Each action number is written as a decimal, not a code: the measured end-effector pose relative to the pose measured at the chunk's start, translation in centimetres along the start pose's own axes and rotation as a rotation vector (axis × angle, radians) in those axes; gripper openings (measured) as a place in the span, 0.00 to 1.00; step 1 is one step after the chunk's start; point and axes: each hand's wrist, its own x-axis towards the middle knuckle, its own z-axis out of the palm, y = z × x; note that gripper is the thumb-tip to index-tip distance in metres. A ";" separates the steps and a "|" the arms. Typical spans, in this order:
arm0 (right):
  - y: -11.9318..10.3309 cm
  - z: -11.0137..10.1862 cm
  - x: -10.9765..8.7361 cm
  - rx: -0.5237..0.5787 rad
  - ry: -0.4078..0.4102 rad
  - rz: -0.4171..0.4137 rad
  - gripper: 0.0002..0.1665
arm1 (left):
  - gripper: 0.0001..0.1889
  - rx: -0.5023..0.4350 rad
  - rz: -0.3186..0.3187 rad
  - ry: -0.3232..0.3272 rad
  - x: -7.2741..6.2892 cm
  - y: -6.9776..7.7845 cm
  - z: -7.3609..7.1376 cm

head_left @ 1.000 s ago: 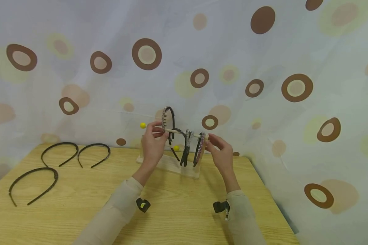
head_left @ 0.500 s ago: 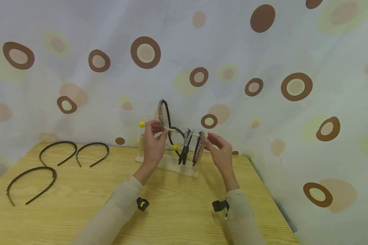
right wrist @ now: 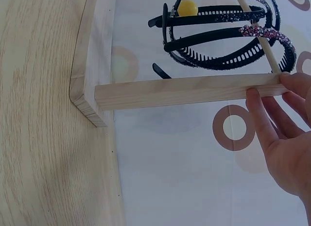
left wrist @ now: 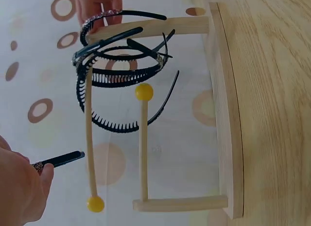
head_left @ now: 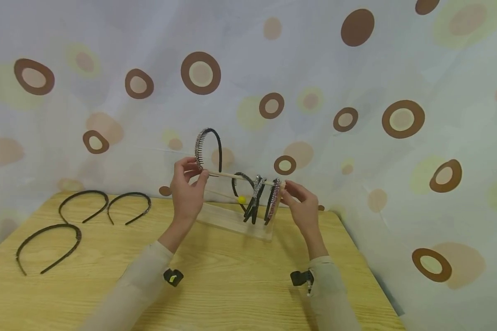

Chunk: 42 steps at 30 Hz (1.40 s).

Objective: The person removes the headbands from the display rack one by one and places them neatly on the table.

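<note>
My left hand (head_left: 186, 193) pinches a glittery toothed headband (head_left: 198, 149), which stands upright above the stand's upper rod (head_left: 229, 175). In the left wrist view one dark end of this headband (left wrist: 63, 159) comes close to the rod; whether they touch I cannot tell. A yellow ball (left wrist: 95, 203) caps that rod, hidden behind the hand in the head view. My right hand (right wrist: 286, 148) grips the top of the wooden stand's right post (right wrist: 184, 91). Several headbands hang on the upper rod near that post, among them one with pink stones (head_left: 274, 197) and a silver one (head_left: 257, 193).
Three dark headbands (head_left: 83, 192) (head_left: 129, 194) (head_left: 49, 227) lie on the left of the wooden table (head_left: 232, 285). The stand's lower rod (left wrist: 143, 153) ends in another yellow ball (head_left: 242, 199). A patterned curtain (head_left: 248, 55) hangs behind the table.
My left hand has moved left along the rod with the glittery headband, away from the hanging headbands. It now covers the upper rod's yellow ball. The right hand keeps its place on the post.
</note>
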 end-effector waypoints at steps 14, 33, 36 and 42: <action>0.2 -0.6 1.0 0.070 0.010 0.044 0.20 | 0.22 -0.022 -0.038 -0.017 0.6 1.7 -8.7; 4.0 -3.9 2.1 0.086 0.095 0.051 0.21 | 0.24 0.451 -0.464 -0.507 -2.0 1.2 -22.2; 4.3 -4.0 2.0 0.073 0.101 0.062 0.21 | 0.24 0.502 -0.502 -0.543 -2.0 -0.1 -23.8; 4.5 -4.1 2.0 0.054 0.099 0.073 0.21 | 0.23 0.631 -0.498 -0.595 -1.2 -2.0 -25.7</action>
